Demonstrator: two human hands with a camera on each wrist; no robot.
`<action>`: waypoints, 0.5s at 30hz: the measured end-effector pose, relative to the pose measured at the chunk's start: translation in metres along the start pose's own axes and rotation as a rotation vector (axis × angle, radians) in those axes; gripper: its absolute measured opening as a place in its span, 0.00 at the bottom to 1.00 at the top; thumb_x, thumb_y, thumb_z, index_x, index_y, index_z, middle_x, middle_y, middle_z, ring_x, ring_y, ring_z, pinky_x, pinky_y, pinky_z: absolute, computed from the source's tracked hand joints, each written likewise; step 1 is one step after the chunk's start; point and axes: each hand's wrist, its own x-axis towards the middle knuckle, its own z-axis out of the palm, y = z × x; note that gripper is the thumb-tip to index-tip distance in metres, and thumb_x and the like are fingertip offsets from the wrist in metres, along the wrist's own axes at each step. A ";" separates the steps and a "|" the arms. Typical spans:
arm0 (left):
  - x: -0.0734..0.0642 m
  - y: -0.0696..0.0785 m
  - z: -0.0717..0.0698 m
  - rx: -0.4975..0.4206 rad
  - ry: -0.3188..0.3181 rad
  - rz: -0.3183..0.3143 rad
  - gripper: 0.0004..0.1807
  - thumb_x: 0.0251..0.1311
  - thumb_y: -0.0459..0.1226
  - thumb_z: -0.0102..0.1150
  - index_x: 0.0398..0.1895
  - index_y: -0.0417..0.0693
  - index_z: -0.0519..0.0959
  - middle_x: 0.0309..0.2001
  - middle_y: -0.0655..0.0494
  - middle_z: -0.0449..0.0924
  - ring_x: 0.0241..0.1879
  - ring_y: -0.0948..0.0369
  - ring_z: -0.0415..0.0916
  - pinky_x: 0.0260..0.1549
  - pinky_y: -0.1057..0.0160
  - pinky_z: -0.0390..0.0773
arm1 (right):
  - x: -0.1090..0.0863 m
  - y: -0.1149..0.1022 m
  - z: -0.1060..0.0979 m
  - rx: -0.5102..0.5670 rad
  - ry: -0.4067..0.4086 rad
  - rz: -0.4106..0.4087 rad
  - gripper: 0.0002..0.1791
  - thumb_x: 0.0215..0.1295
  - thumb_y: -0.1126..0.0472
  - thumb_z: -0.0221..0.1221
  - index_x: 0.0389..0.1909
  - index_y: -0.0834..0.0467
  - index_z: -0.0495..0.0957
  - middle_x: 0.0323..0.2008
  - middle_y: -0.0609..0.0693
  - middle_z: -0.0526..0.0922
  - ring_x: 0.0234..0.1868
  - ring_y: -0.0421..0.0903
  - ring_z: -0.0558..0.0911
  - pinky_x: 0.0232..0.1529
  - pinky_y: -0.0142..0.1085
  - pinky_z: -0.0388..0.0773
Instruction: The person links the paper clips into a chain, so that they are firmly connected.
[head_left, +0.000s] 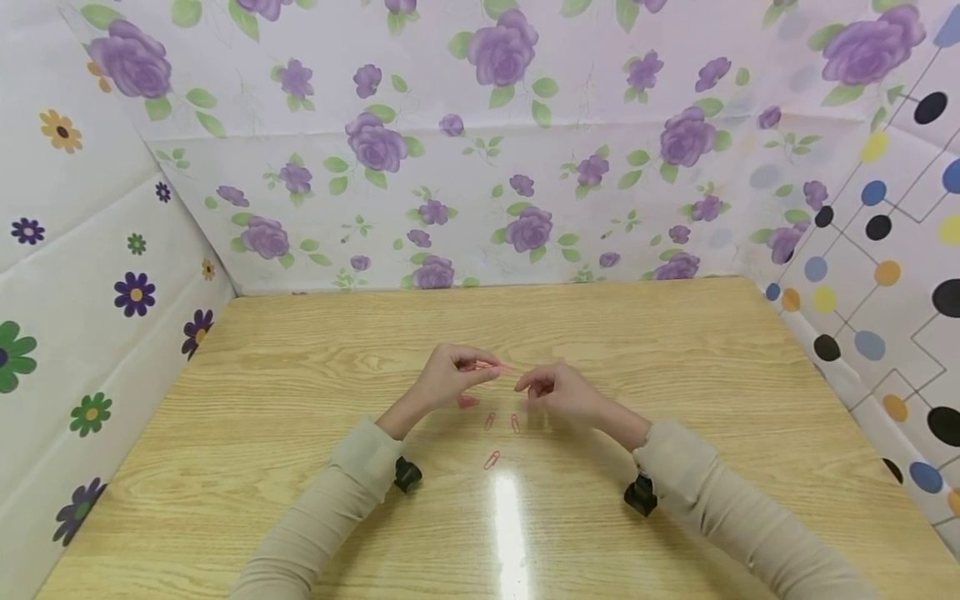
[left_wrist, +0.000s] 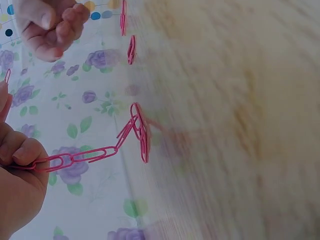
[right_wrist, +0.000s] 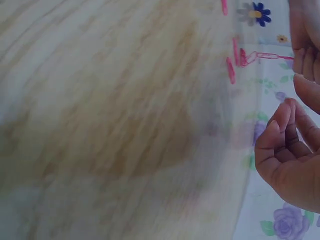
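Observation:
My left hand (head_left: 448, 373) pinches a chain of linked pink paper clips (left_wrist: 102, 151) over the table. The chain hangs from the fingers, and its lower links bunch up on the tabletop. One clip end (head_left: 508, 367) sticks out past the left fingertips toward the right hand. My right hand (head_left: 558, 390) hovers just right of it, fingers loosely bent, with nothing visible between them in the left wrist view. Nearer to me lie three loose pink clips: one on the left (head_left: 490, 422), one on the right (head_left: 515, 423) and one closest (head_left: 492, 460).
The wood-grain table (head_left: 262, 467) is bounded by a flowered sheet (head_left: 465, 192) at the back and patterned sheets at both sides. A black wrist device sits under each sleeve, one left (head_left: 407, 475) and one right (head_left: 641, 496). Light glares on the front of the tabletop.

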 end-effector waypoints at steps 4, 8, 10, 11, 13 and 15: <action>-0.001 0.000 -0.001 -0.002 0.007 -0.002 0.09 0.55 0.30 0.60 0.36 0.31 0.81 0.11 0.58 0.62 0.12 0.68 0.46 0.13 0.71 0.52 | -0.001 0.007 0.007 -0.079 -0.007 -0.015 0.15 0.51 0.68 0.64 0.42 0.67 0.79 0.24 0.50 0.76 0.22 0.40 0.68 0.23 0.30 0.66; -0.001 -0.001 -0.003 -0.002 0.013 -0.011 0.09 0.55 0.30 0.60 0.37 0.30 0.81 0.15 0.50 0.72 0.12 0.68 0.47 0.14 0.72 0.53 | -0.001 0.013 0.011 -0.112 -0.007 -0.026 0.17 0.49 0.65 0.67 0.42 0.66 0.80 0.26 0.51 0.78 0.24 0.40 0.69 0.24 0.30 0.66; -0.001 -0.001 -0.004 -0.003 0.017 -0.015 0.09 0.56 0.30 0.60 0.37 0.31 0.81 0.22 0.42 0.78 0.12 0.68 0.47 0.14 0.72 0.53 | -0.001 0.015 0.013 -0.131 -0.006 -0.049 0.18 0.49 0.65 0.67 0.42 0.66 0.81 0.28 0.52 0.80 0.25 0.41 0.70 0.25 0.30 0.67; -0.001 -0.002 -0.004 -0.006 0.019 -0.017 0.09 0.56 0.30 0.60 0.37 0.31 0.81 0.27 0.40 0.80 0.12 0.68 0.47 0.14 0.72 0.53 | -0.002 0.015 0.014 -0.144 -0.005 -0.069 0.18 0.49 0.64 0.67 0.42 0.66 0.81 0.28 0.53 0.80 0.25 0.41 0.70 0.25 0.30 0.68; -0.002 -0.002 -0.004 -0.011 0.023 -0.018 0.08 0.56 0.30 0.60 0.37 0.32 0.82 0.29 0.41 0.80 0.12 0.68 0.48 0.14 0.72 0.53 | -0.003 0.015 0.015 -0.193 -0.007 -0.108 0.18 0.49 0.64 0.67 0.41 0.66 0.81 0.29 0.53 0.80 0.27 0.41 0.71 0.27 0.29 0.69; -0.002 -0.003 -0.005 -0.006 0.028 -0.017 0.08 0.55 0.30 0.60 0.36 0.33 0.82 0.21 0.45 0.77 0.12 0.68 0.47 0.14 0.72 0.53 | -0.003 0.016 0.017 -0.242 -0.010 -0.147 0.18 0.49 0.63 0.67 0.41 0.66 0.81 0.30 0.52 0.80 0.28 0.41 0.72 0.28 0.29 0.70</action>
